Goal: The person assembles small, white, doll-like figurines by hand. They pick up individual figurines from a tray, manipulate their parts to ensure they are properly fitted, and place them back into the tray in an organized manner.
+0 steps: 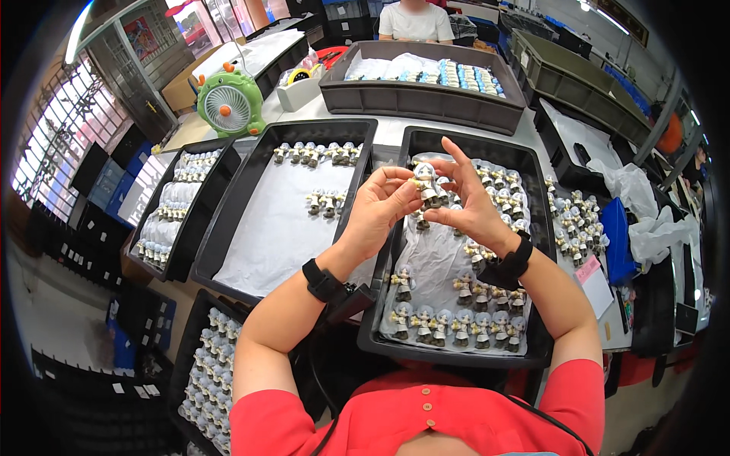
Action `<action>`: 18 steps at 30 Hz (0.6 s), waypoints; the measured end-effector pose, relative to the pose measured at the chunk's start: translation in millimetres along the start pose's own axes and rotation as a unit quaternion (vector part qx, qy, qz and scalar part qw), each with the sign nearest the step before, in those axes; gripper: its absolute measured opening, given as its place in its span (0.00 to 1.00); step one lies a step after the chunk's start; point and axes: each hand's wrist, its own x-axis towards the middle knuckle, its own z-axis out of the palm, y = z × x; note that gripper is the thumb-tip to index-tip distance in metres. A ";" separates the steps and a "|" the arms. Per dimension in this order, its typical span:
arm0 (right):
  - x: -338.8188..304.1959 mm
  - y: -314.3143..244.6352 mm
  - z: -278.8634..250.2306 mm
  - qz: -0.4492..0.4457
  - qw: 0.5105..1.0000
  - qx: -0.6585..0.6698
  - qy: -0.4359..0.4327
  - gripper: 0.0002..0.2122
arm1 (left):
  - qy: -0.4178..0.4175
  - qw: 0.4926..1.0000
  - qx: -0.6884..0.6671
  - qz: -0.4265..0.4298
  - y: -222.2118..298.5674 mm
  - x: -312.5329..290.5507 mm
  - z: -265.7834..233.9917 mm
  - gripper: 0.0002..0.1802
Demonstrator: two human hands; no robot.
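A small figurine [427, 181] with pale hair, a whitish outfit and a dark base is held up over the right black tray [456, 357]. My left hand [382, 204] pinches its left side between thumb and fingers. My right hand [473, 207] closes on it from the other side, thumb low near the base and one finger stretched upward. Beneath my hands, similar figurines [462, 327] stand in rows on white lining in that tray. To the left, a second black tray [262, 228] carries a few figurines [325, 203] on its white sheet.
A narrow tray [186, 205] of figurines stands farther left, another [217, 365] lower left. Beyond are a green fan [230, 102] and a large grey crate [426, 110]. Loose figurines [576, 220], a blue bin [617, 239] and plastic bags [627, 190] lie right. A person [416, 23] sits opposite.
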 end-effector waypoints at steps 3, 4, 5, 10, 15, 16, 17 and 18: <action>-0.2 -0.3 1.6 0.007 1.000 0.023 -0.001 0.47 | -0.006 1.000 -0.016 -0.006 -0.3 -0.8 0.1 0.14; -0.2 0.2 2.4 0.001 1.000 0.024 0.001 0.47 | -0.005 1.000 -0.023 -0.013 -0.3 -1.4 -0.3 0.14; 0.0 -0.7 2.4 -0.004 1.000 0.024 0.004 0.47 | -0.006 0.999 -0.031 -0.019 -0.5 -1.2 -0.1 0.15; -1.7 -0.6 3.7 -0.011 0.996 0.082 0.035 0.46 | -0.011 0.999 -0.011 -0.035 -6.5 -0.5 2.8 0.14; -4.7 -14.0 5.7 -0.070 0.992 -0.089 0.049 0.45 | -0.047 0.991 -0.027 -0.125 -14.7 0.1 2.7 0.21; -4.9 -16.0 5.6 -0.095 0.982 -0.158 0.045 0.45 | -0.055 0.987 -0.059 -0.139 -13.8 0.4 3.8 0.22; -3.8 -14.8 6.6 -0.129 0.970 -0.200 0.046 0.45 | -0.075 0.987 -0.057 -0.132 -10.3 0.8 4.1 0.26; -3.9 -14.6 7.0 -0.133 0.970 -0.200 0.044 0.45 | -0.080 0.987 -0.055 -0.129 -9.5 0.3 4.7 0.25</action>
